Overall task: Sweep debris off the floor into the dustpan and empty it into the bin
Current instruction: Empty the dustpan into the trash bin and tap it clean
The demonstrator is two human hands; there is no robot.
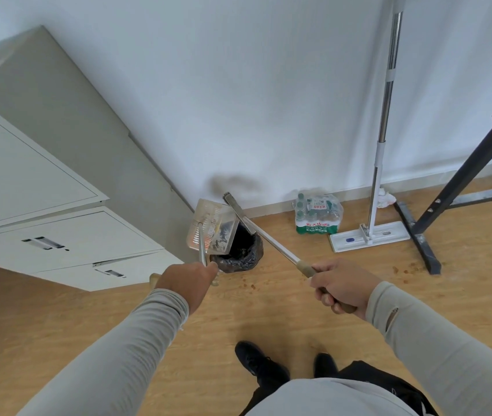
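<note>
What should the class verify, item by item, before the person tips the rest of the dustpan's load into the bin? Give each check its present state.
1. Left hand grips the dustpan handle: ok.
2. Right hand grips the broom handle: ok.
3. Dustpan held over the bin opening: ok; its lower edge overlaps the black liner.
4. Debris left in the dustpan: not ok; dark bits remain on it.
5. Floor swept: not ok; brown crumbs lie beside the bin, more by the black stand.
6. Room in the bin: cannot tell; its inside is dark.
</note>
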